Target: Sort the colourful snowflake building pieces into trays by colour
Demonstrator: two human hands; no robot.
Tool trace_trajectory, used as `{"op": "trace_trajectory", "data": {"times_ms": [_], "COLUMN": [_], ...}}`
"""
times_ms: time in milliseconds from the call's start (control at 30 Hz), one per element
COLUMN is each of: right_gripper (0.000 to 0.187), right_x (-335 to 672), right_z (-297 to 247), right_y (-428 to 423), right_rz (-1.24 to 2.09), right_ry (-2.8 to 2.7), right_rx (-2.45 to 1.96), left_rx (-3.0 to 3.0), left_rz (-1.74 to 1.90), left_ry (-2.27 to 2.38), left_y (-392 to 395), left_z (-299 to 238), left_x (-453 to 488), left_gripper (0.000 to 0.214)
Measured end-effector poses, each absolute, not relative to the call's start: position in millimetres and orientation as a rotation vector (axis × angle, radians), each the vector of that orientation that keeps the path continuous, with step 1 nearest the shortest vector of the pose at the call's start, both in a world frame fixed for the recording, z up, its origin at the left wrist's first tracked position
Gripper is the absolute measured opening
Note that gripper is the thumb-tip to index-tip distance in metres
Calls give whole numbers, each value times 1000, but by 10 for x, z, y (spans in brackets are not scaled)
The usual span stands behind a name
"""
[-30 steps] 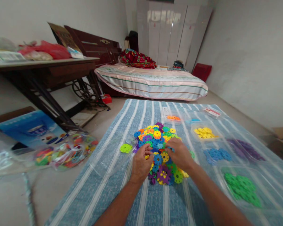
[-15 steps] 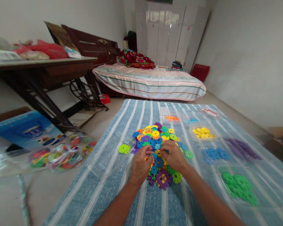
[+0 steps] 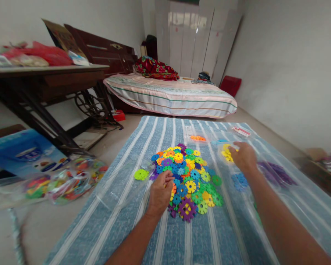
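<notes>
A heap of colourful notched plastic discs lies on the striped cloth. My left hand is at the near left side of this heap, fingers curled and close together; whatever they hold is hidden. Over a clear box with yellow discs, my right hand is closed in a pinch, its fingertips at the yellow discs. What is between those fingertips cannot be made out. Just below that hand sit blue discs. My right forearm covers most of the green discs in the nearest box.
Purple discs lie in a box at the right, orange discs in one at the back. One lime disc rests on a clear plastic lid or tray at left. Bags of coloured pieces stand left of the cloth. Beyond is a bed.
My right hand has moved from the heap to the right, over the yellow discs' box. My left hand has stayed beside the heap. The view has shifted slightly.
</notes>
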State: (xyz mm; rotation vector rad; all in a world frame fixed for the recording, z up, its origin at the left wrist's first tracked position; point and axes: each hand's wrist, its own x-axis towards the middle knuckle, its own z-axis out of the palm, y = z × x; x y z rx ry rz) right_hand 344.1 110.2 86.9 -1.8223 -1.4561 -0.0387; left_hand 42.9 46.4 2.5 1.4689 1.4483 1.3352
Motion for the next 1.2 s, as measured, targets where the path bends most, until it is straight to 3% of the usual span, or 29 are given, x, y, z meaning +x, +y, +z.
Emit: {"op": "trace_trajectory", "data": {"times_ms": [100,233,400,1200], "right_gripper": [33,20,16,11], "right_x": [3322,2689,2031,1621], "right_z": [754,505,374,270], "right_y": [970,611,310,389], "right_rz": [-147,48,192,375], "right_ry": [-1584,-1922,-2114,-1901], "right_rx": [-1782,-1425,-1226,-1502], "left_rx": [1383,1286,1243,1422], "left_rz": [1316,1325,1343,1264], "left_ry": [1442,1419,1369,1467], "left_y": [454,456,458,450], "left_z": [67,77,64,150], "left_x": [448,451,443,432], "left_gripper": [28,26,23,24]}}
